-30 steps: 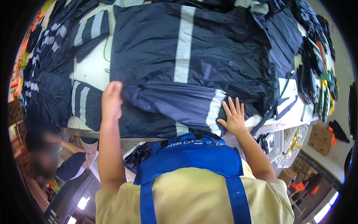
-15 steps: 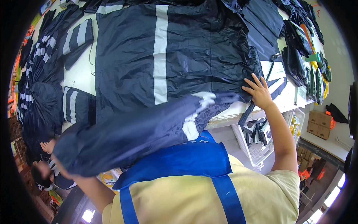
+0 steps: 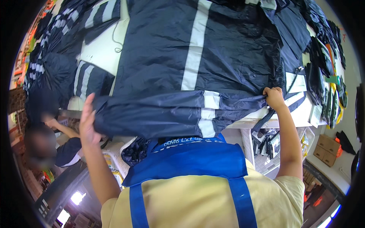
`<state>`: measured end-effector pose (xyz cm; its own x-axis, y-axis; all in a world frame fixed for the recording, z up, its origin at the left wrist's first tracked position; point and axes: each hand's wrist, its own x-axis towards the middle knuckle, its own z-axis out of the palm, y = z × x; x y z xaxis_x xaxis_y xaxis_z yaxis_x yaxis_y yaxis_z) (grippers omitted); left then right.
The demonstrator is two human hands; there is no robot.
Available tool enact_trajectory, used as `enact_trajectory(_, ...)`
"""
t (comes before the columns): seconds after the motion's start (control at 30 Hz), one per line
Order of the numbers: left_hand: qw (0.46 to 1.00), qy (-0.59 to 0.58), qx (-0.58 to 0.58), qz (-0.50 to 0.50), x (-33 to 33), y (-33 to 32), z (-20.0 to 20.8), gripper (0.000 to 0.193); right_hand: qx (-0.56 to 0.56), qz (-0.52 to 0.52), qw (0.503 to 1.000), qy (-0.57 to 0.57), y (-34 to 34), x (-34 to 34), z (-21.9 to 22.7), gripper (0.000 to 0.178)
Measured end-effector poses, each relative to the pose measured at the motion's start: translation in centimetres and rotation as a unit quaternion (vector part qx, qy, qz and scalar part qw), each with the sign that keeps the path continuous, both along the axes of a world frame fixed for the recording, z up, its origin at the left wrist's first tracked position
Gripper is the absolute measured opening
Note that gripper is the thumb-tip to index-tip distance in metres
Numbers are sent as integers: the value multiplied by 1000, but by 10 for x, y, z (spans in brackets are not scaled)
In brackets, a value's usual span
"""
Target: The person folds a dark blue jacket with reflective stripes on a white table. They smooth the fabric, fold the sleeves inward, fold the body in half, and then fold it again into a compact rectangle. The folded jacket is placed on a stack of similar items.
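Note:
A dark navy rain jacket [image 3: 159, 57] with a silver-grey reflective stripe lies spread across the white table. Along its near side runs a sleeve-like section [image 3: 152, 117] with pale bands, overhanging the table's front edge. My left hand [image 3: 88, 123] is at the left end of that section, fingers stretched out and the palm side against the fabric. At the right, my right hand [image 3: 273, 98] is closed on the jacket's gathered edge, its fingertips partly hidden by the cloth. A dark strap hangs below this hand.
Folded striped pieces [image 3: 92, 79] and a heap of dark garments [image 3: 53, 70] lie to the left. Packed dark garments [image 3: 319, 60] line the right side. A white basket [image 3: 266, 163] stands below the table. A co-worker's arm [image 3: 64, 127] is at the left.
The near section swung up and flattened along the jacket's near side. My left hand rose and its fingers straightened. My right hand went from spread flat to closed on the edge.

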<state>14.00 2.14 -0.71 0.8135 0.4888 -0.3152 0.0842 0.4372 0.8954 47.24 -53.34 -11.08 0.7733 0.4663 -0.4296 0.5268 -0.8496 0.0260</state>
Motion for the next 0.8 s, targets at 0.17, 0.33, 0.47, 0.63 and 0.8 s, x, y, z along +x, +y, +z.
enact_trajectory(0.17,996,40,-53,-65,21,0,-26,63,311,46,946,-73,107,-73,56,39)
enact_trajectory(0.33,971,153,50,-178,43,22,-36,73,225,116,965,67,158,-172,-6,68)
enact_trajectory(0.47,978,84,53,-186,37,42,-30,79,187,-13,982,24,158,-175,-43,83)
enact_trajectory(0.63,990,-105,-97,-6,17,37,-39,73,143,-42,989,-10,158,-177,-54,96)
enact_trajectory(0.8,959,75,-248,-113,12,29,-115,37,94,-24,995,-32,165,-180,-48,102)
